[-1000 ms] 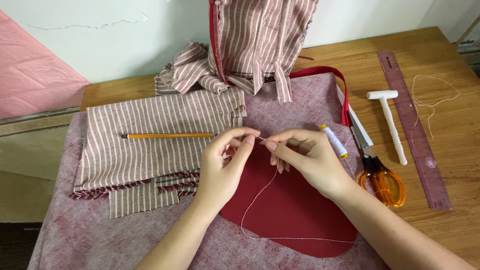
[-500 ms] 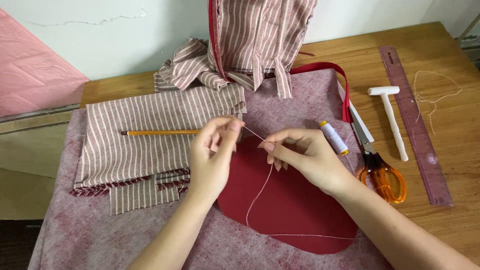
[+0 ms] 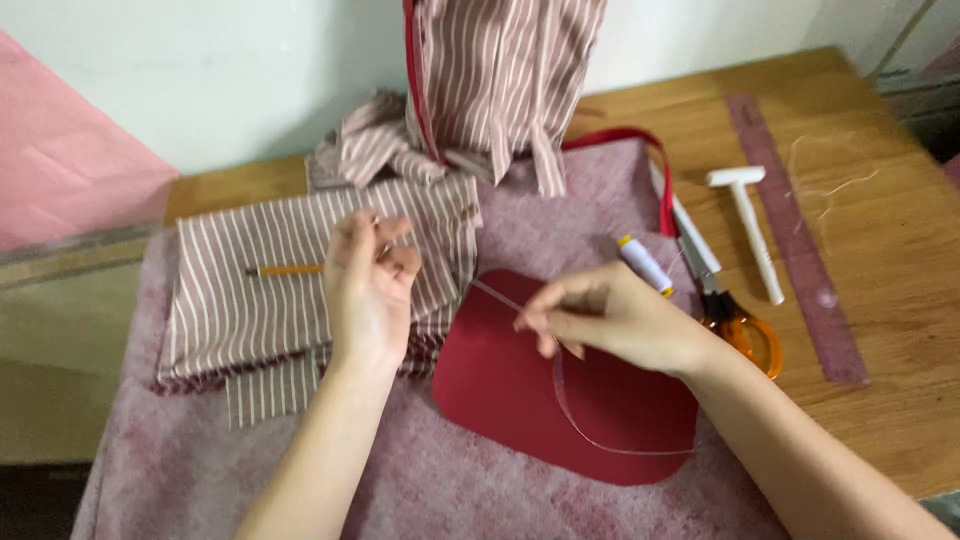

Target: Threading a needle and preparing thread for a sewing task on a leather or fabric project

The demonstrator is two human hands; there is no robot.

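My left hand (image 3: 368, 283) is raised over the folded striped cloth (image 3: 250, 290), its fingers pinched together on one end of a white thread (image 3: 560, 395). My right hand (image 3: 600, 318) hovers over a dark red rounded piece (image 3: 520, 390) and pinches the same thread further along. The thread runs taut between both hands, then loops down over the red piece. Any needle is too small to make out.
An orange pencil (image 3: 285, 269) lies on the striped cloth. A thread spool (image 3: 645, 264), orange-handled scissors (image 3: 735, 320), a white T-shaped tool (image 3: 752, 225) and a long ruler (image 3: 795, 240) lie right of my hands. Striped fabric (image 3: 500, 80) hangs at the back. Pink felt (image 3: 420, 480) covers the wooden table (image 3: 900, 330).
My hands were pinched close together; they have drawn apart, the left going up and left over the striped cloth, stretching the thread between them.
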